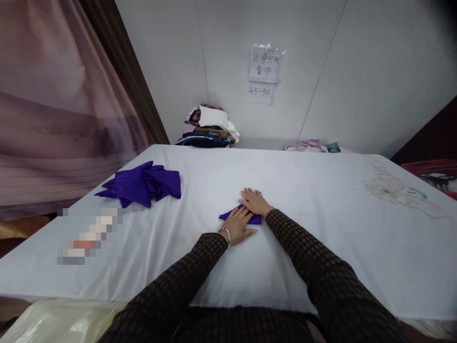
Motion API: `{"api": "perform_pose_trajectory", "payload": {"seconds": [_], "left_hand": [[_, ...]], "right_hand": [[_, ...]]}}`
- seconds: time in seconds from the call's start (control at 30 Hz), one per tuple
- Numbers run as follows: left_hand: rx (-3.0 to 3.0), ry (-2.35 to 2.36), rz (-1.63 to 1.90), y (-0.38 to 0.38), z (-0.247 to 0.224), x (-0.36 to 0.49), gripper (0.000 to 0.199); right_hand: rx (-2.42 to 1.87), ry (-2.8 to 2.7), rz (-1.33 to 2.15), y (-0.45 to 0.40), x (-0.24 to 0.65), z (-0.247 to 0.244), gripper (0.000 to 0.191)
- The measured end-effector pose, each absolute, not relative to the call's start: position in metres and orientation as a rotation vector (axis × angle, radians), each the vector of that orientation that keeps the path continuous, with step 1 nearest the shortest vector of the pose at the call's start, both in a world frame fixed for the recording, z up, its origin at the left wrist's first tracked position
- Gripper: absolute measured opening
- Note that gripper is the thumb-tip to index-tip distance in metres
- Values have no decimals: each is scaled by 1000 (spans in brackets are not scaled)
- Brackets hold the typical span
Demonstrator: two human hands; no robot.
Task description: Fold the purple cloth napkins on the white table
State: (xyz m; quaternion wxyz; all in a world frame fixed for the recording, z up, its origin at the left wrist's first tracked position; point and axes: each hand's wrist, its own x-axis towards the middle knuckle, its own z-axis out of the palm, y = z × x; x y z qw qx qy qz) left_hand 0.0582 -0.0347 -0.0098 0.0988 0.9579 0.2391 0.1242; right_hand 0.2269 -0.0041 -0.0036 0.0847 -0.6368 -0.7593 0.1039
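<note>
A folded purple napkin (254,219) lies on the white-covered table in front of me, with a pointed corner toward the left. My left hand (238,225), a silver bracelet at its wrist, rests flat on the napkin's near side. Just beyond it, my right hand (255,202) presses on the far part with its fingers stretched out. Both hands touch the cloth without gripping it, and they cover much of its middle. To the left sits a loose heap of purple napkins (143,183).
White cloth with wrinkles covers the table (321,247). A stack of folded clothes (209,128) stands at the far edge by the wall. Further right are lilac and teal fabrics (309,145). A blurred patch (89,238) hides something at left; a red basket (432,166) is at right.
</note>
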Motion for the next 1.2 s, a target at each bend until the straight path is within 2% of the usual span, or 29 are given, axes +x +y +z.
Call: {"api": "perform_pose_trajectory", "payload": {"seconds": [0.47,0.6,0.83,1.0,1.2], "left_hand": [[2781,737,308,-38,-12,59,68],[2769,874,327,-42,-14,48,68],[2511,1377,613,-30,-23,-7,44],[2386,1365,754,-19,-22,-16,24],[2258,1390,706,-18,-14,-9,9]], "right_hand": [[-1934,-2259,193,1,235,-12,59],[-1933,-2281,173,1,235,-11,60],[-1906,-2293,127,1,236,-14,59],[-1903,-2317,145,1,237,-13,58],[-1875,-2382,161,3,243,-13,59]]}}
